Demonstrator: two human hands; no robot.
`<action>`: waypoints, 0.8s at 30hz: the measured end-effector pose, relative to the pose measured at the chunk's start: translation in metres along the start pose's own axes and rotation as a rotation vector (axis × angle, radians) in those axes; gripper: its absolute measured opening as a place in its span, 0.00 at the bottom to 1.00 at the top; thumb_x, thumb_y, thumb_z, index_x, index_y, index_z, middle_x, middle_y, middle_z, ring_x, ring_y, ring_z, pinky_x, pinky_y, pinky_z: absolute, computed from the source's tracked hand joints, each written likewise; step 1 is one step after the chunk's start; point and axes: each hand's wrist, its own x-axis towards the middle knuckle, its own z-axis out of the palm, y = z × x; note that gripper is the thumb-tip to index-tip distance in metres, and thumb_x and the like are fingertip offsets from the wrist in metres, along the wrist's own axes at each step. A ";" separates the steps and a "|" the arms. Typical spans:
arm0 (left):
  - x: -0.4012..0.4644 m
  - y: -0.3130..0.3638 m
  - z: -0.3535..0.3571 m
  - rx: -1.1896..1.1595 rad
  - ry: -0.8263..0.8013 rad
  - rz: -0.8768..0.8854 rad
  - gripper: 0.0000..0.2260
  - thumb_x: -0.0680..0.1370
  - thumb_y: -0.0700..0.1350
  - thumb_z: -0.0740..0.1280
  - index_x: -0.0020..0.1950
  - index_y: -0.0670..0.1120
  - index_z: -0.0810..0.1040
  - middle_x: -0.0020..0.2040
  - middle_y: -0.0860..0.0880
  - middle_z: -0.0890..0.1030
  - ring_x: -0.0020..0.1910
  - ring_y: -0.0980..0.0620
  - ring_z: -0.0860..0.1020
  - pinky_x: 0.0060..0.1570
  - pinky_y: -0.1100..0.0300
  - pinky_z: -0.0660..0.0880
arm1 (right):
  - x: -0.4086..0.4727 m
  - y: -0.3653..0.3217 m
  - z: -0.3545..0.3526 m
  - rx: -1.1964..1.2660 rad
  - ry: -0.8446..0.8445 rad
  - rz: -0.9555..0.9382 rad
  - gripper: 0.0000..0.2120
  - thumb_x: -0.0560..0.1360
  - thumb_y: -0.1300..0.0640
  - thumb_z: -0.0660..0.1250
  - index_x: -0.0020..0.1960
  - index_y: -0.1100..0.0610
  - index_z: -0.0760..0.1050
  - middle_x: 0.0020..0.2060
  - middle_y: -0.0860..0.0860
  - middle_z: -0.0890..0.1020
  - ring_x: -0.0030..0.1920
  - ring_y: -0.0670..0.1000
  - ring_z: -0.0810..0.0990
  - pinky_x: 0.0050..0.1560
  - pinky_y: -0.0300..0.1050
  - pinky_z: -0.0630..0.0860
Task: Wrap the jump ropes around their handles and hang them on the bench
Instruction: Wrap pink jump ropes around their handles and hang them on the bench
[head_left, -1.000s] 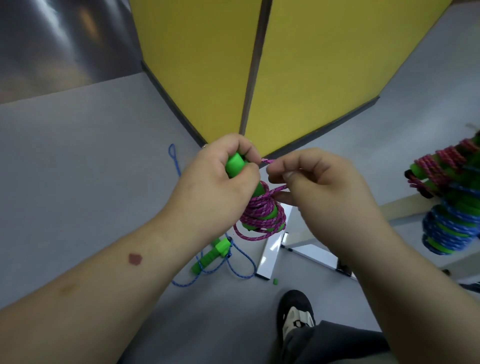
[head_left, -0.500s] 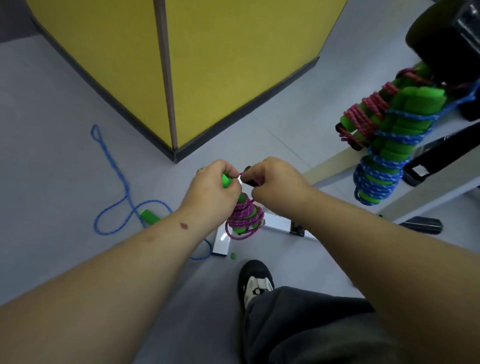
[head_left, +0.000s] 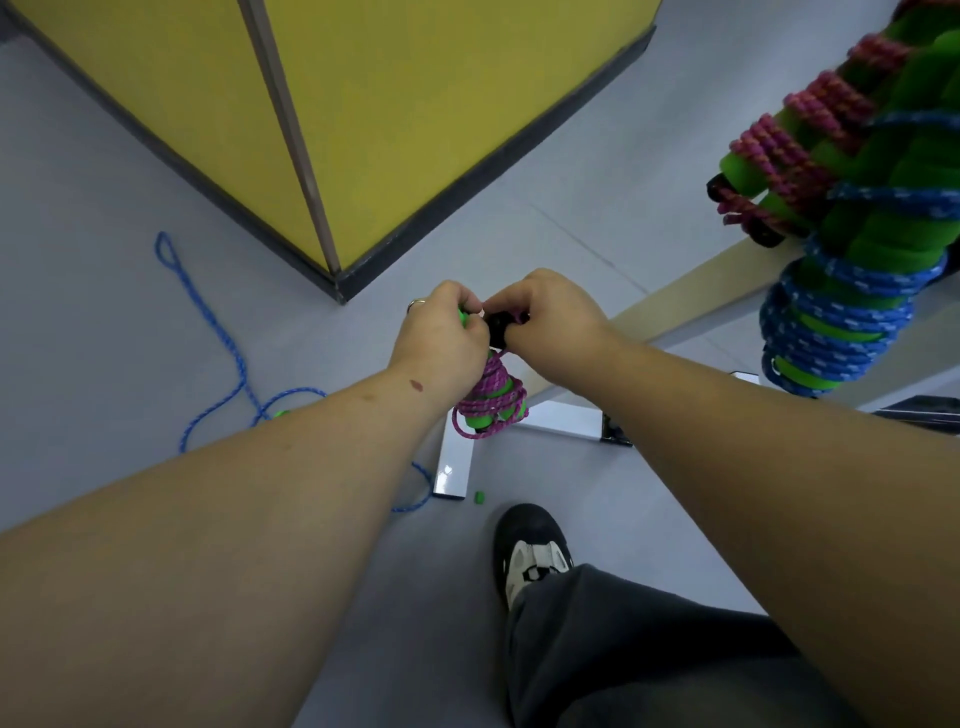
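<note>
Pink-wrapped handles (head_left: 491, 397) hang below the gripping left hand (head_left: 441, 338)

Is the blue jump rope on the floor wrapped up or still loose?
Loose. The blue rope trails in open curves and a loop across the grey floor, not wound around any handle.

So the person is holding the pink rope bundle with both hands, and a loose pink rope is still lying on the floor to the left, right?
Not quite. The loose rope on the floor to the left is a blue rope, not pink, as the head view shows. The rest holds: the left hand and right hand both hold the pink rope bundle.
</note>
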 end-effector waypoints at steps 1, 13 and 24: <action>0.002 -0.001 0.002 -0.005 -0.004 -0.016 0.07 0.81 0.42 0.60 0.54 0.52 0.75 0.56 0.42 0.79 0.42 0.46 0.77 0.34 0.58 0.68 | -0.001 0.000 -0.002 0.030 -0.005 0.009 0.15 0.73 0.61 0.67 0.55 0.48 0.86 0.32 0.38 0.75 0.36 0.42 0.76 0.38 0.37 0.70; 0.015 -0.009 0.017 -0.116 -0.077 -0.121 0.11 0.85 0.42 0.57 0.56 0.54 0.77 0.63 0.38 0.76 0.38 0.46 0.74 0.33 0.59 0.68 | -0.004 0.015 -0.002 0.105 -0.001 0.006 0.15 0.80 0.60 0.65 0.65 0.56 0.80 0.49 0.49 0.76 0.50 0.50 0.77 0.52 0.44 0.73; 0.008 -0.005 0.017 -0.386 -0.286 -0.336 0.25 0.76 0.35 0.64 0.59 0.65 0.79 0.70 0.41 0.72 0.60 0.39 0.80 0.53 0.48 0.84 | -0.006 0.017 -0.013 0.103 -0.102 0.124 0.20 0.79 0.54 0.69 0.71 0.52 0.75 0.66 0.51 0.79 0.65 0.52 0.76 0.61 0.41 0.69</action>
